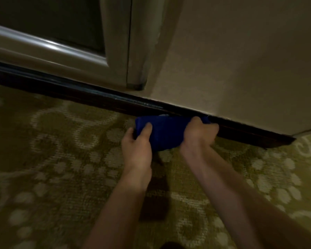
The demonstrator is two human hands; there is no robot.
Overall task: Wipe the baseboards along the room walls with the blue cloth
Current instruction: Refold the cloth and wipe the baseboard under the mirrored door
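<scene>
A dark, glossy baseboard [101, 97] runs from the left edge down to a wall corner at the right. The blue cloth [166, 131] is folded and lies against the baseboard, just above the carpet. My left hand [137, 142] grips the cloth's left end, thumb on top. My right hand [198, 134] grips its right end, fingers curled over the cloth against the baseboard. Part of the cloth is hidden under both hands.
A pale door or window frame [118, 51] with a dark pane stands above the baseboard at left. A beige wall [241, 60] fills the right. Patterned olive and cream carpet [61, 168] covers the floor. The wall turns a corner at far right [294, 139].
</scene>
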